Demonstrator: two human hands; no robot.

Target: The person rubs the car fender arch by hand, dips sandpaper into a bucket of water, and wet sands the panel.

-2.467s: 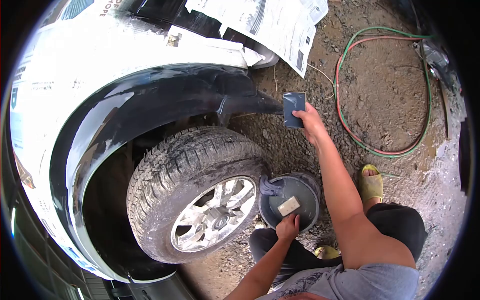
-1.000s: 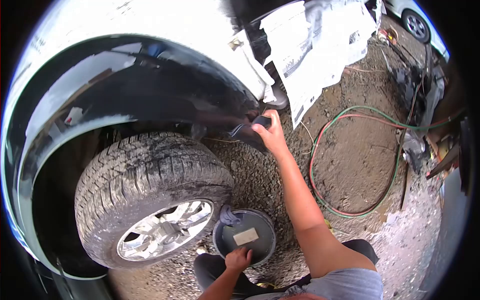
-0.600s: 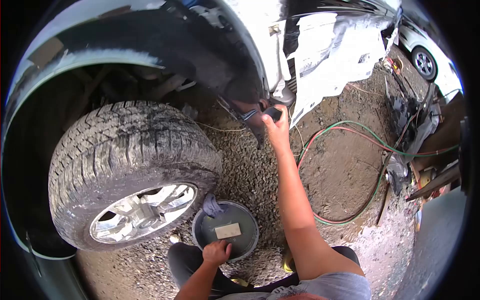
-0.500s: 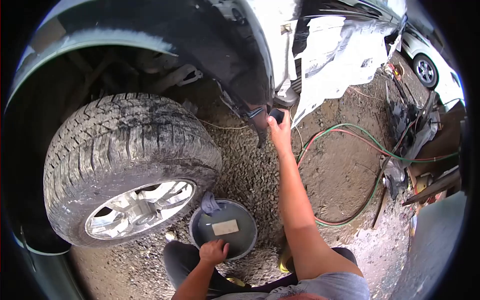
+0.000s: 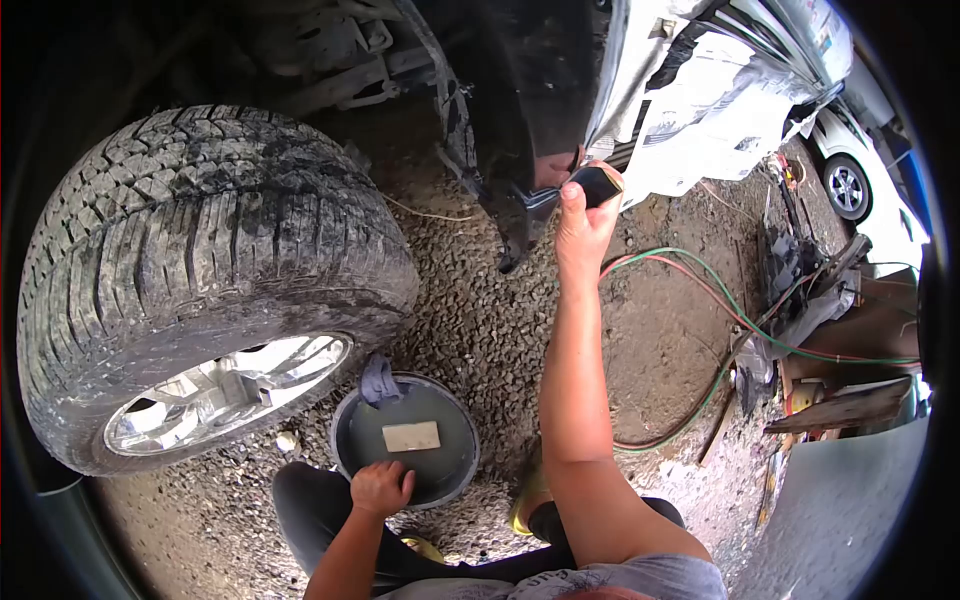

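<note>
My right hand (image 5: pixel 588 225) is raised at the lower edge of the dark car body panel (image 5: pixel 545 90), gripping a black sanding block (image 5: pixel 598 186) with the thumb on its near side. The panel's glossy surface mirrors part of the hand. Low at the left, my left hand (image 5: pixel 382 488) rests by the near rim of a round tub (image 5: pixel 476 440), fingers loosely extended and holding nothing. Cloudy water is in the tub, with a pale rectangular block (image 5: pixel 411 437) in it. A grey-blue rag (image 5: pixel 378 382) hangs over the tub's far rim.
A large muddy tyre (image 5: pixel 220 220) with a silver wheel takes up the left. Masking paper (image 5: pixel 715 120) covers the car at upper right. Green and red hoses (image 5: pixel 700 285) loop over gravel. Scrap parts (image 5: pixel 800 270) and a white car (image 5: pixel 870 200) stand farther right.
The view has shifted, with the panel and tyre now closer. My right hand has moved slightly up and right with the block along the panel's edge. My left hand stays by the tub.
</note>
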